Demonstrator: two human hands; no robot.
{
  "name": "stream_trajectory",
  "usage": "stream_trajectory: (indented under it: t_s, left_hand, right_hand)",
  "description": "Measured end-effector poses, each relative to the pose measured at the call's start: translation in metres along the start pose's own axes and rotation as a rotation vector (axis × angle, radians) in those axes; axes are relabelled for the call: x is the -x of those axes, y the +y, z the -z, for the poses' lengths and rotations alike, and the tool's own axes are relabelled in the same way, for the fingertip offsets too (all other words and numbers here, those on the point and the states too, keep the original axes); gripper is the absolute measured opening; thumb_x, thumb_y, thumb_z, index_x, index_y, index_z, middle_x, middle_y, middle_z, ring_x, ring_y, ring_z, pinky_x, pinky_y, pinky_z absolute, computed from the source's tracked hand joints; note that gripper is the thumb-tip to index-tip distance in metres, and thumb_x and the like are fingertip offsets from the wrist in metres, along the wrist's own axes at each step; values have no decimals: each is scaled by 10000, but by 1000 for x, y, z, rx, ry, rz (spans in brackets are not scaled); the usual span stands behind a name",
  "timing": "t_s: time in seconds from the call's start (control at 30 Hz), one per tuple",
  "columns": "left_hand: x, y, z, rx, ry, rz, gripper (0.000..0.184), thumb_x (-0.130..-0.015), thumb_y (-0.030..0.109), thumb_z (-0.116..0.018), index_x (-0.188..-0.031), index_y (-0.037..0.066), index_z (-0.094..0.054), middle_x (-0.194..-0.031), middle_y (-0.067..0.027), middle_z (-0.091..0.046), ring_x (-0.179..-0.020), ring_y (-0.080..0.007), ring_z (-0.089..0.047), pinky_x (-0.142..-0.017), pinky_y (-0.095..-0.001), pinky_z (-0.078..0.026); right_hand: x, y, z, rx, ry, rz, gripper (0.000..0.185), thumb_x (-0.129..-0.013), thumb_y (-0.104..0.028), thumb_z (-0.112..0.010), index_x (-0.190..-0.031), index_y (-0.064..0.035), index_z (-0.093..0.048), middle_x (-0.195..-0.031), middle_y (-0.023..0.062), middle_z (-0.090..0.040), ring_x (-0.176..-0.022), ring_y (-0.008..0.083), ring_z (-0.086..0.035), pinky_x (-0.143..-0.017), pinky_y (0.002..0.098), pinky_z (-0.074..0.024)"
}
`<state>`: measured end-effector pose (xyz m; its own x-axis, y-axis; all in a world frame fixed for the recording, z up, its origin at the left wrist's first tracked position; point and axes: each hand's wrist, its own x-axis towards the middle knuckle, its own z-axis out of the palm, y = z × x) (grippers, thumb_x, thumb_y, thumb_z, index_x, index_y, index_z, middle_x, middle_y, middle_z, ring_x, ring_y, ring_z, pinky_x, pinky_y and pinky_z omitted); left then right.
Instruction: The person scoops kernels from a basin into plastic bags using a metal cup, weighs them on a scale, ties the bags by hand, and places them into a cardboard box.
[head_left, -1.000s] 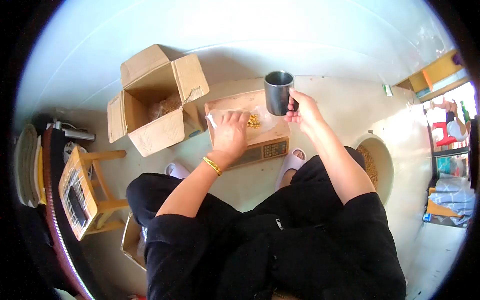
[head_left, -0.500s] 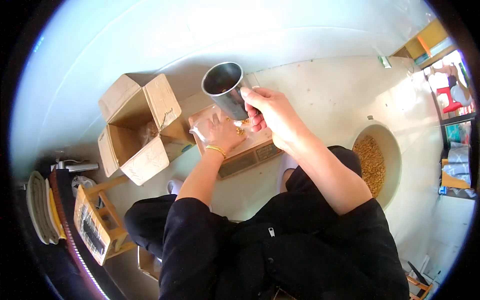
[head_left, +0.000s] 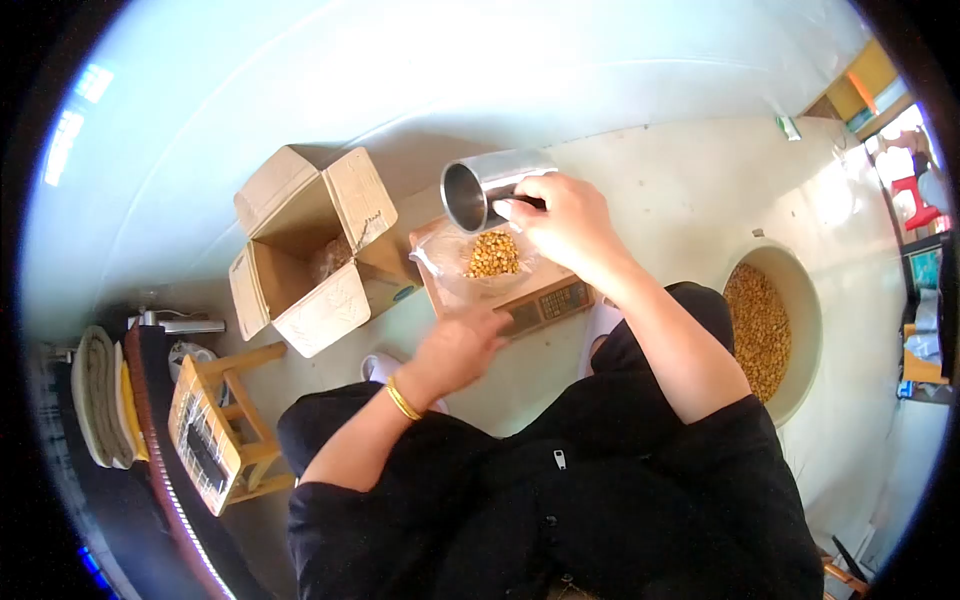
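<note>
My right hand [head_left: 570, 215] is closed around the dark handle of a metal mug [head_left: 515, 172]. The mug lies tipped in the air, its mouth facing left and its inside dark. Below it a clear plastic bag [head_left: 447, 252] rests on a flat cardboard box [head_left: 475, 308]. Golden-brown kernels [head_left: 494, 255], perhaps corn, lie in a small heap in the bag. My left hand [head_left: 458, 352], with a gold bracelet on the wrist, hovers apart from the bag, near the box's front edge. Motion blurs its fingers.
An open carton [head_left: 300, 265] stands left of the bag with clear plastic inside. To the right is a round tub [head_left: 808, 330] of similar kernels [head_left: 757, 330]. A wooden stool [head_left: 235, 430] and folded cloths [head_left: 100, 395] are at far left. Shelves line the right.
My left hand has left the bag and drawn back toward me, uncovering the kernels. The mug has gone from nearly upright to lying on its side, still in my right hand.
</note>
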<state>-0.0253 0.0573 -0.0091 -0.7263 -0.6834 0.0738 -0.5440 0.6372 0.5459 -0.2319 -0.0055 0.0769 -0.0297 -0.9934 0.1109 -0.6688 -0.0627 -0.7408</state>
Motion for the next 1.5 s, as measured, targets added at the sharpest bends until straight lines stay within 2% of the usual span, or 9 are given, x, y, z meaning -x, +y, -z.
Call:
stream_trajectory:
  t_s: [0.3,0.4,0.6,0.77,0.83,0.9,0.93,1.23,1.5]
  left_hand:
    - [75,8,-32,-316,-708,25,226,-763,178,-629,-959,70,-593,-798,-63,-576,-801,-235,-590,-714,-348,-444]
    - [64,16,-30,-351,-403,-24,210,-770,156,-593,-963,72,-594,-800,-59,-568,-794,-214,-570,-740,-325,-421]
    - [52,46,36,-425,-201,-30,220,-788,141,-556,-994,76,-597,-832,-64,-564,-799,-208,-553,-738,-310,-392]
    - [64,58,41,-423,-270,5,247,-781,134,-560,-1017,74,-596,-841,-69,-572,-808,-222,-566,-737,-330,-405]
    - [76,43,13,-329,-292,-41,253,-780,138,-565,-1023,74,-597,-839,-70,-582,-800,-228,-575,-726,-342,-412]
    - [85,23,-17,-160,-359,110,208,-782,134,-564,-979,76,-595,-818,-74,-601,-762,-235,-593,-683,-360,-422]
    - [89,24,-22,-375,-489,176,157,-782,134,-563,-929,84,-587,-806,-82,-614,-720,-233,-599,-653,-354,-427]
    - [74,23,-26,-299,-219,19,125,-790,133,-548,-898,98,-600,-748,-49,-575,-763,-209,-591,-665,-328,-420]
    - [76,25,-30,-344,-364,35,188,-786,128,-556,-962,92,-611,-786,-51,-594,-790,-205,-595,-691,-328,-419]
  right_hand:
    - [3,17,-11,411,69,266,152,-760,-227,-683,-786,-85,-638,-766,84,-596,-700,313,-570,-639,405,-457]
    - [7,10,-9,469,81,280,137,-751,-202,-702,-783,-84,-639,-755,70,-592,-702,292,-560,-642,383,-456]
    - [4,18,-17,510,61,265,126,-756,-193,-689,-801,-80,-654,-762,77,-595,-690,298,-551,-639,395,-456]
    - [0,23,-20,397,-39,133,150,-776,-197,-693,-833,-64,-651,-785,82,-600,-719,258,-560,-644,364,-446]
    - [1,17,-18,311,-27,125,127,-744,-197,-692,-799,-90,-652,-753,91,-585,-673,321,-545,-630,408,-450]
    - [3,13,-19,376,18,184,127,-743,-196,-693,-800,-90,-651,-750,86,-584,-676,315,-544,-633,405,-450]
    - [6,12,-19,434,46,248,128,-742,-195,-694,-801,-90,-651,-746,80,-582,-679,309,-542,-636,402,-450]
    - [12,4,-22,527,64,312,127,-755,-201,-678,-789,-84,-646,-748,69,-579,-697,300,-540,-650,402,-458]
    - [19,0,-23,516,27,281,112,-754,-193,-674,-797,-94,-645,-773,77,-586,-709,309,-548,-646,398,-465]
